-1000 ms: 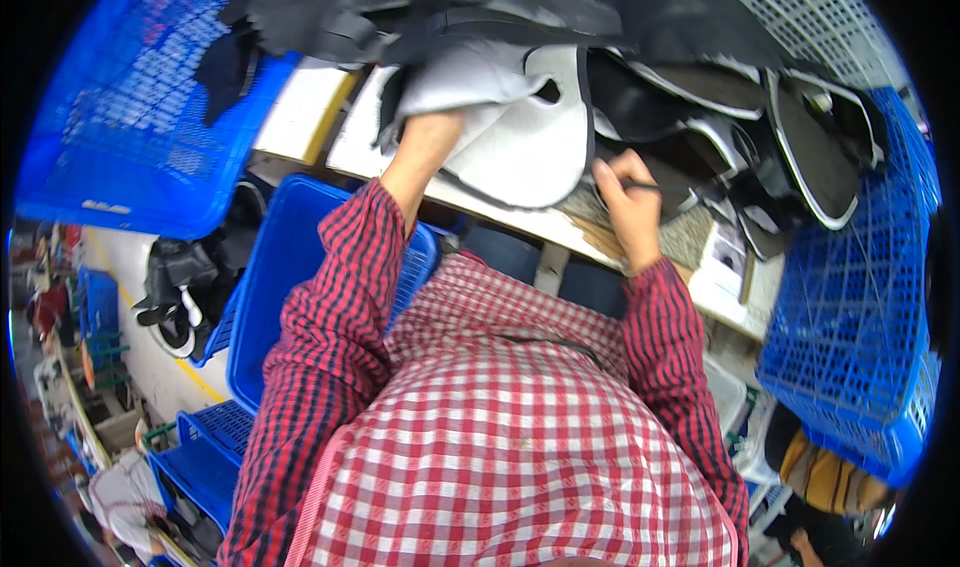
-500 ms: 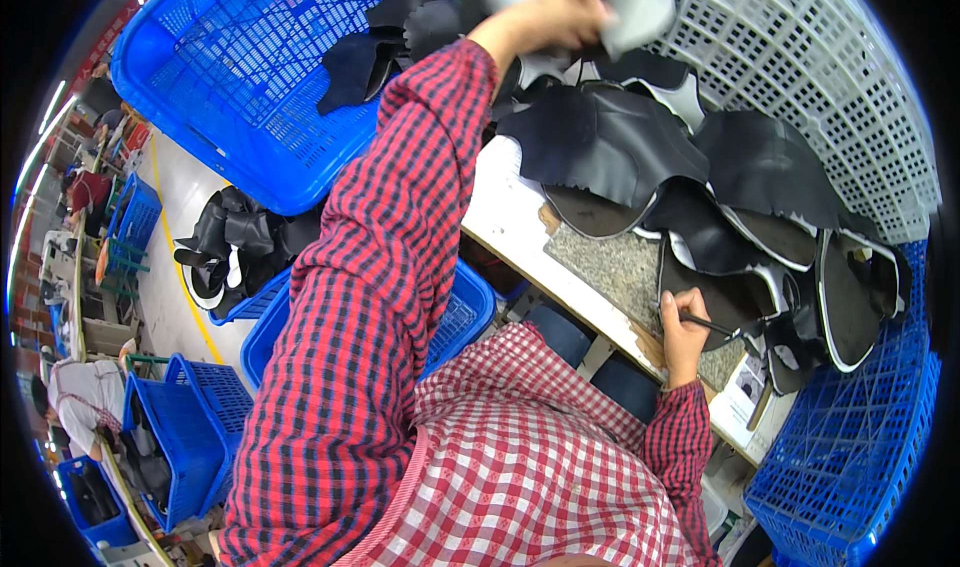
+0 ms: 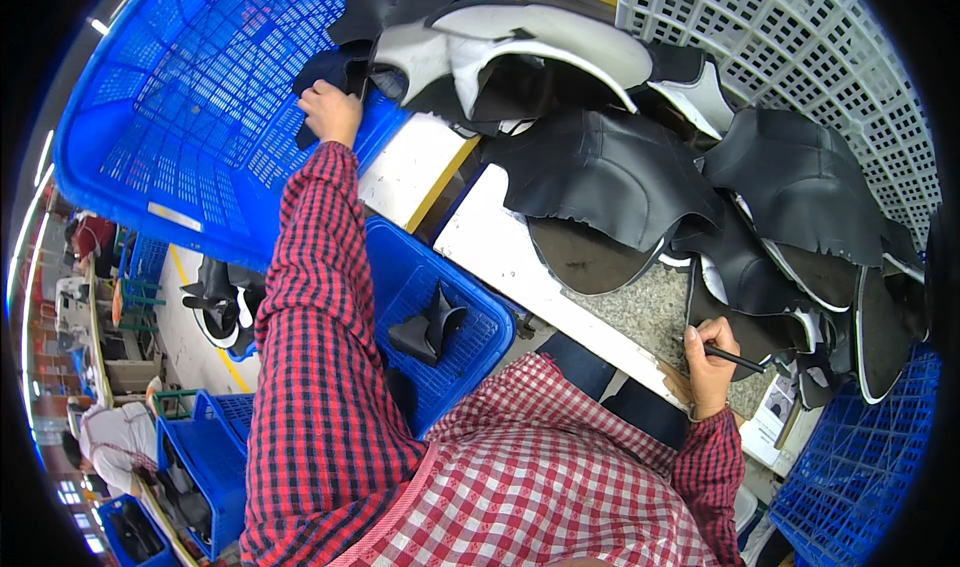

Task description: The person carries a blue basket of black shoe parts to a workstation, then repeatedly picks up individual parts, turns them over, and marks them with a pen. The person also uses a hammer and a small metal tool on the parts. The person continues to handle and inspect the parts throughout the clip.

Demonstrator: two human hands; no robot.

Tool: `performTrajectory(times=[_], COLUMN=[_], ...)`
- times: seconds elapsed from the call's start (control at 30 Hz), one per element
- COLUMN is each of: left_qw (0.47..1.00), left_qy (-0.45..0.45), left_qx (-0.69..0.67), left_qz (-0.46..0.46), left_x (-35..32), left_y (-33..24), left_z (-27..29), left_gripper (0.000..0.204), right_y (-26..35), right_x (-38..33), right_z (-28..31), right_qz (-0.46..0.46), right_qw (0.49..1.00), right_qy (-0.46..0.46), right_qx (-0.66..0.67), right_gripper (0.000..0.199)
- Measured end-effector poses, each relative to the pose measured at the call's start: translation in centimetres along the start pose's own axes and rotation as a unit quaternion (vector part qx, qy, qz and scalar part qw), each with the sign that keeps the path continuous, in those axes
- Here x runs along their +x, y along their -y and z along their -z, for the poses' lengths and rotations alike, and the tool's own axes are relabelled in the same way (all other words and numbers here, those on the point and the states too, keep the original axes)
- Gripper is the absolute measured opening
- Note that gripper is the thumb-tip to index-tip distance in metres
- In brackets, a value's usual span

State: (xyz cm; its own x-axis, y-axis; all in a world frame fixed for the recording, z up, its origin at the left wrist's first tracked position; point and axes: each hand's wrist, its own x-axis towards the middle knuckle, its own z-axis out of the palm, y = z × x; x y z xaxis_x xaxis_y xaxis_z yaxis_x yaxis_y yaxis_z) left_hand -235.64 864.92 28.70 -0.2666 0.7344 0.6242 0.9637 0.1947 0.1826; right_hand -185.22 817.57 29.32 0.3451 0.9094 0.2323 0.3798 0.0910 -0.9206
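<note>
My left hand [image 3: 330,114] reaches into the big blue basket [image 3: 170,229] at the far left. Its fingers are curled round the edge of a black shoe upper [image 3: 345,69]. At the bench, my right hand [image 3: 711,360] is closed round a thin black pen-like tool [image 3: 738,358], whose far end I cannot make out. Several black leather shoe uppers [image 3: 620,182] lie heaped on the bench beyond it, some with white edges. A pair of white-lined uppers [image 3: 540,27] arches across the back of the heap, close to the basket.
A rough grey slab [image 3: 640,312] lies on the white bench [image 3: 480,232]. A white crate [image 3: 790,47] stands at the back right, a blue crate [image 3: 845,477] at the lower right. Below the bench, another blue basket [image 3: 490,342] holds a small black piece [image 3: 430,329]. People work at the far left.
My left hand has moved left from above the heap into the blue basket. The white-lined piece it held now lies on the heap. My right hand stays at the slab with the tool.
</note>
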Motion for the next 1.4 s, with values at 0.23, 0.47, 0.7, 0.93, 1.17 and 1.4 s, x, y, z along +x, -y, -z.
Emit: performTrajectory(times=[0.23,0.47,0.7,0.93,1.17,1.4], left_qw=[0.985,0.993,0.755,0.561,0.429,0.334], left_qy=[0.060,-0.013,0.198,0.440,0.442,0.527], left_qx=[0.090,-0.112,-0.623,-0.701,-0.787,-0.778], left_qz=[-0.131,-0.046,0.053,0.025,0.042,0.071], left_x=[6.6,8.7,-3.0,-12.8,-16.0,-16.6], left_y=[4.5,9.5,5.2,-3.4,-9.7,-12.5], left_z=[3.4,21.4,35.0,42.6,44.0,41.9], left_gripper=[0.019,0.040,0.046,0.043,0.048,0.052], right_y=[-1.0,2.7,14.6,17.7,16.2,14.1], right_x=[-0.4,0.7,1.8,2.6,1.1,-0.5], right_z=[0.5,-1.2,-13.4,-15.7,-6.9,-4.3], right_qz=[-0.006,0.010,0.416,0.477,0.464,0.468], right_qw=[1.000,0.996,0.880,0.868,0.877,0.842], right_qy=[-0.005,-0.009,0.100,-0.060,-0.068,-0.145], right_qx=[-0.006,0.090,-0.208,-0.125,-0.100,-0.226], right_gripper=[0.028,0.024,0.094,0.091,0.101,0.055])
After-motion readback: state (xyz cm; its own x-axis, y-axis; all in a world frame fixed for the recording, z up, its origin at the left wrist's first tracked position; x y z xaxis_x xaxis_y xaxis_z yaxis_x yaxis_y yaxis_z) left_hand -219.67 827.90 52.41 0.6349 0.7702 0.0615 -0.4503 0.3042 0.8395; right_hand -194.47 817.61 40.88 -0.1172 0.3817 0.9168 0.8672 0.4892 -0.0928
